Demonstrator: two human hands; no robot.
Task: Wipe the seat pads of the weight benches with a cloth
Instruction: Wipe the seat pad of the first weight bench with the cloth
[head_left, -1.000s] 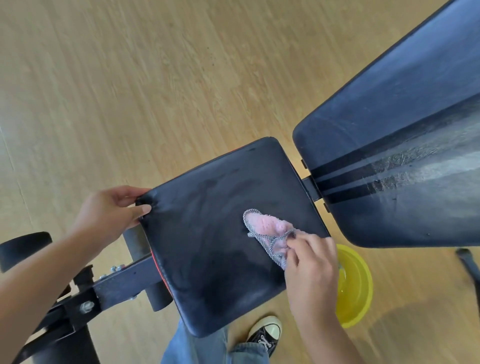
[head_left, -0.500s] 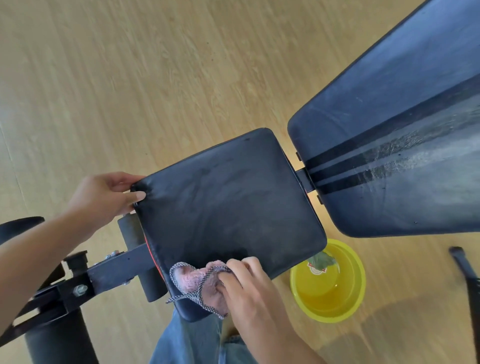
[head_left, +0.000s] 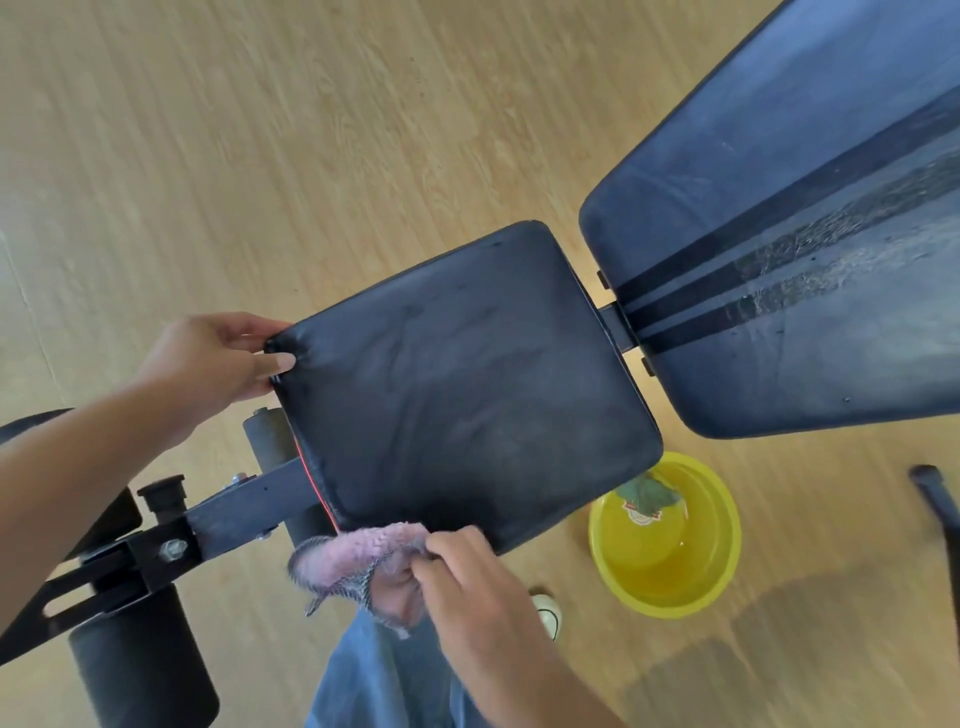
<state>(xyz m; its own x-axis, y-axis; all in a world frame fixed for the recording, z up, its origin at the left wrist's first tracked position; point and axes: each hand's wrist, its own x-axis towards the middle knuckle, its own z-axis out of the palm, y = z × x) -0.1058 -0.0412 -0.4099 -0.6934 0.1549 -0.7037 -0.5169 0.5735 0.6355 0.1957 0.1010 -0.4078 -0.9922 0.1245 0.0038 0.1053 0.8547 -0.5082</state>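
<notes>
Wood floor (head_left: 260, 156) lies under the bench. My left hand (head_left: 208, 364) grips the seat pad (head_left: 467, 384) at its far corner; my right hand (head_left: 467, 587) is closed on the cloth (head_left: 353, 556) at the near edge. I should press flat and overlap strokes, with the basin (head_left: 670, 545) near for rinsing.

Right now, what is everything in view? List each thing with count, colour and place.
seat pad: one, black, centre.
back pad: one, dark blue with black stripes, upper right.
bench frame: one, black metal, lower left, under the seat pad.
foam rollers: two seen, black, lower left.
cloth: one, pink, at the seat pad's near edge.
basin: one, yellow, on the floor right of the seat pad.
floor: light wood.
shoe: one toe, white.
jeans: blue, bottom centre.
left hand: grips the pad's corner.
right hand: fingers hold the cloth.
</notes>
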